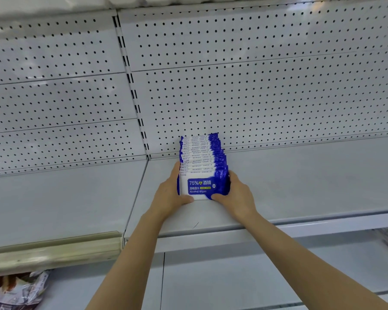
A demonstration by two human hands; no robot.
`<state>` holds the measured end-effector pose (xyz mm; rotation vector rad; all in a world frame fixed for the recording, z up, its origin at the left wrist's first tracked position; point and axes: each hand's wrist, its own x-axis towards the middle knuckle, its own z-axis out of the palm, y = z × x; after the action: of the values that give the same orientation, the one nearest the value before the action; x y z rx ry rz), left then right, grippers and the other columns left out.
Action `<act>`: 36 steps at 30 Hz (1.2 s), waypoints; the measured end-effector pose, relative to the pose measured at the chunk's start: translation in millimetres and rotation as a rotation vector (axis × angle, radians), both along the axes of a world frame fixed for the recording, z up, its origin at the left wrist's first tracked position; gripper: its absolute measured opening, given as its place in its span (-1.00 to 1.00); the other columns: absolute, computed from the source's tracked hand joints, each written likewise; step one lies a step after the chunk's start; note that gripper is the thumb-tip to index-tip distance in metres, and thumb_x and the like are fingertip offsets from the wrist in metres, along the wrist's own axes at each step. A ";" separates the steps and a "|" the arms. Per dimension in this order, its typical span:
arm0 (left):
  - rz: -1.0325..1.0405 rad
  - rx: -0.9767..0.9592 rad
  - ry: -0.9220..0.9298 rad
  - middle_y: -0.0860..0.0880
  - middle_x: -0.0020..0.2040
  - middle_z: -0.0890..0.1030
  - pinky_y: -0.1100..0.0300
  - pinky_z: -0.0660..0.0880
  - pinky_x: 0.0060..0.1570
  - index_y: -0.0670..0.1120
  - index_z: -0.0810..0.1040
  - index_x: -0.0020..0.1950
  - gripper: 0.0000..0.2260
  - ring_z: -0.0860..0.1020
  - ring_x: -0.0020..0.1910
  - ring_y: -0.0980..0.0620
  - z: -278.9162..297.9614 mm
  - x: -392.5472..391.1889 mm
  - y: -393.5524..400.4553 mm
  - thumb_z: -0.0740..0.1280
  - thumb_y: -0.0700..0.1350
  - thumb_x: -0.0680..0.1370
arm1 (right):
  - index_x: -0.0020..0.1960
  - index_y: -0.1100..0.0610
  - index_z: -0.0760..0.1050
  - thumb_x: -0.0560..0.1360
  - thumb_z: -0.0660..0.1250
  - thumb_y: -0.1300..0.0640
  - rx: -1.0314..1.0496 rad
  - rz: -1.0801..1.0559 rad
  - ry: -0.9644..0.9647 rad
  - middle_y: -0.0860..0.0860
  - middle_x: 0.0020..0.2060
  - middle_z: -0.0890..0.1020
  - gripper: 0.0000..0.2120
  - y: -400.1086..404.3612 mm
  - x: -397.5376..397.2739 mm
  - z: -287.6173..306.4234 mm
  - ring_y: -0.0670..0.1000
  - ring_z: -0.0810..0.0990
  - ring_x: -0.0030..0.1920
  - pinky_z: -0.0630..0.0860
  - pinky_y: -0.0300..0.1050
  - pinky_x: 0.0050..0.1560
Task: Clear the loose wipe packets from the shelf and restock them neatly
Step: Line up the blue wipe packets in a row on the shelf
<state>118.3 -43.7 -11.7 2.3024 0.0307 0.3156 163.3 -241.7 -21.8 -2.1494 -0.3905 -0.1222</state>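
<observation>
Squeezing my left hand (169,193) and right hand (238,195) around the blue-and-white plastic wipe packets (203,166), rowed upright toward the grey metal shelf (300,175) back edge; restocking looks nearly finished.

Shop: pegboard-backed shelving (300,175)

A single head-worn wide-angle view looks forward and slightly down from close range at a pale grey metal shelf (300,175), facing its white perforated back panel (255,86) squarely; both forearms reach in from the bottom edge, straight lines bowing toward the borders.
</observation>
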 end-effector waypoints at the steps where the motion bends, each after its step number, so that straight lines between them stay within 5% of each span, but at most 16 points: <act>1: 0.008 0.000 0.000 0.18 0.18 0.53 0.39 0.45 -0.13 0.17 0.01 0.56 -0.07 0.54 0.02 0.15 1.5 1.1 -0.6 0.53 -0.21 0.40 | 0.40 0.06 0.30 0.36 0.53 0.05 -0.016 -0.006 -0.003 -0.02 0.20 0.60 -0.30 2.0 -0.5 0.8 0.05 0.59 0.12 0.53 -0.05 -0.01; 4: 0.007 0.010 0.024 0.05 0.23 0.55 0.23 0.48 -0.07 0.12 -0.03 0.58 -0.07 0.55 0.01 0.08 7.1 1.9 -3.5 0.51 -0.20 0.42 | 0.38 0.07 0.30 0.37 0.52 0.04 -0.040 -0.023 -0.005 0.00 0.19 0.60 -0.33 4.5 -1.8 2.1 0.07 0.59 0.11 0.53 -0.06 -0.03; 7: -0.020 0.028 0.033 0.15 0.14 0.51 0.41 0.43 -0.20 0.12 -0.03 0.57 -0.06 0.52 -0.09 0.23 6.6 -3.6 -1.9 0.53 -0.19 0.41 | 0.37 0.08 0.31 0.38 0.52 0.04 -0.039 -0.022 -0.009 -0.01 0.20 0.59 -0.35 -0.4 -5.0 1.2 0.05 0.60 0.11 0.54 -0.06 -0.02; 14: -0.009 -0.061 0.075 0.18 0.18 0.41 0.53 0.39 -0.21 0.08 0.03 0.57 -0.05 0.46 0.01 0.23 7.2 -15.2 3.0 0.57 -0.22 0.38 | 0.31 0.07 0.34 0.36 0.53 -0.03 -0.045 -0.031 -0.019 -0.01 0.14 0.61 -0.38 -4.7 -14.1 2.5 0.02 0.61 0.04 0.54 -0.09 -0.08; 18: 0.006 -0.073 0.086 0.09 0.36 0.42 0.30 0.38 0.06 0.04 0.01 0.59 -0.02 0.39 0.17 0.18 11.0 -21.5 1.7 0.58 -0.18 0.37 | 0.36 0.10 0.32 0.38 0.52 -0.05 -0.057 -0.039 -0.033 0.02 0.23 0.57 -0.34 -8.1 -21.2 5.1 0.03 0.57 0.15 0.44 -0.17 -0.08; 24: 0.003 0.109 -0.035 0.06 0.39 0.44 0.23 0.32 0.10 0.07 0.12 0.55 -0.05 0.40 0.30 0.10 12.2 -27.5 -5.3 0.60 -0.13 0.31 | 0.41 0.13 0.33 0.43 0.48 -0.03 -0.074 -0.061 -0.110 0.04 0.29 0.53 -0.36 -13.2 -37.9 10.3 0.04 0.51 0.23 0.36 -0.21 -0.02; 28: 0.170 0.191 -0.082 -0.04 0.60 0.10 0.00 0.23 0.45 -0.01 -0.03 0.61 0.06 0.14 0.54 -0.06 2.0 -34.8 -8.8 0.61 -0.01 0.33 | 0.46 0.12 0.29 0.46 0.46 0.05 -0.128 -0.072 -0.184 0.02 0.35 0.48 -0.35 -20.9 -51.9 1.2 0.03 0.44 0.31 0.30 -0.26 0.15; 33: 0.094 0.456 -0.478 -0.10 0.33 0.53 0.01 0.46 0.22 -0.10 0.47 0.40 -0.36 0.49 0.26 -0.12 -2.8 -47.3 -40.3 0.58 -0.02 0.37 | 0.41 0.09 0.40 0.49 0.42 -0.01 -0.149 -0.159 -0.289 0.04 0.31 0.52 -0.46 -46.0 -67.7 -16.8 0.08 0.47 0.29 0.32 -0.11 0.30; 36: 0.015 0.570 -0.485 -0.07 0.17 0.62 0.05 0.52 0.09 -0.11 0.59 0.24 -0.50 0.57 0.10 -0.13 -7.9 -50.7 -64.3 0.59 -0.03 0.35 | 0.32 0.13 0.48 0.48 0.44 0.03 -0.147 -0.203 -0.351 0.07 0.22 0.58 -0.55 -69.6 -76.9 -21.8 0.10 0.52 0.21 0.38 -0.09 0.24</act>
<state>67.7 -108.0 -19.6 2.7112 -0.3245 0.9878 86.4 -311.4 -43.6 -2.3115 -0.3893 -0.6083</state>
